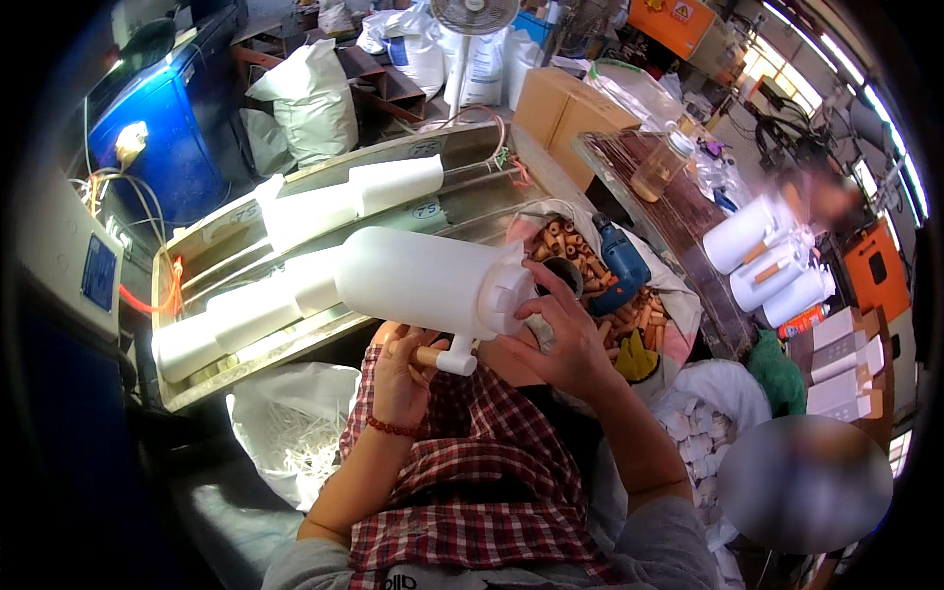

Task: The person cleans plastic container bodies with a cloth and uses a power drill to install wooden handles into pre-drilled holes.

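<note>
In front of me lies a white plastic cylinder-shaped container (418, 275), tilted on its side with its rounded end to the left. A light wooden handle (430, 357) joins a short white side stub near its right end. My left hand (398, 374) is closed around that handle, with a beaded bracelet on the wrist. At the container's right end is a white cap-like piece (506, 298), gripped by the bent fingers of my right hand (568, 339). The inside of the container is hidden.
A long trough (447, 218) holds more white containers (305, 211). To the right are a sack of wooden handles (649, 320) and a blue power drill (619, 261). A dark table (703, 285) bears a bottle (664, 167). Below left stands a bag of white scraps (295, 433).
</note>
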`<control>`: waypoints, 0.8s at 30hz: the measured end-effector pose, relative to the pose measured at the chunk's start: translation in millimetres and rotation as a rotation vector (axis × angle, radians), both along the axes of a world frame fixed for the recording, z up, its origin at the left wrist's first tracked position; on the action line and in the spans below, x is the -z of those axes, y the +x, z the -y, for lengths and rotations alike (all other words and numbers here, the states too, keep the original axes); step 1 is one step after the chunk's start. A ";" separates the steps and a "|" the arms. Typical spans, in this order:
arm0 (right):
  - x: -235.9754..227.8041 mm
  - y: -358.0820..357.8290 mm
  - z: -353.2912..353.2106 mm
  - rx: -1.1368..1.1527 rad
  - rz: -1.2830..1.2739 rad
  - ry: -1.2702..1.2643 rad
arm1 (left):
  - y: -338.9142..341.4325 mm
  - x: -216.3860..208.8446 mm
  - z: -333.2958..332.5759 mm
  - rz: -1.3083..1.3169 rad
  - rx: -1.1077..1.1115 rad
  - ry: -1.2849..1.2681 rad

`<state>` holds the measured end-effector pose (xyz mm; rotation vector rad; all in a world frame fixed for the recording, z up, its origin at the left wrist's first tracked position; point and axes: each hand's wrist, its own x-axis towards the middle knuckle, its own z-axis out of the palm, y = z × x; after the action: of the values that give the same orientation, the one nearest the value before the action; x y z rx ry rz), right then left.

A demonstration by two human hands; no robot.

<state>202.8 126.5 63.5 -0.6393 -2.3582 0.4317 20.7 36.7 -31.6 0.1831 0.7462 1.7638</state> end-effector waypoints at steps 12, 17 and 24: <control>-1.1 2.9 10.1 0.125 0.129 -0.158 | -3.3 14.8 12.6 -0.017 -0.041 0.107; -3.5 -1.8 5.2 0.178 0.191 -0.334 | -7.9 18.9 12.2 -0.052 -0.088 0.103; 23.6 -17.4 6.2 0.182 -0.236 -0.563 | -13.0 7.4 16.4 -0.081 -0.055 0.065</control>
<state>185.4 120.3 39.9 -0.9863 -1.9313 1.0429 7.8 20.3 -38.9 0.2812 0.7586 1.8429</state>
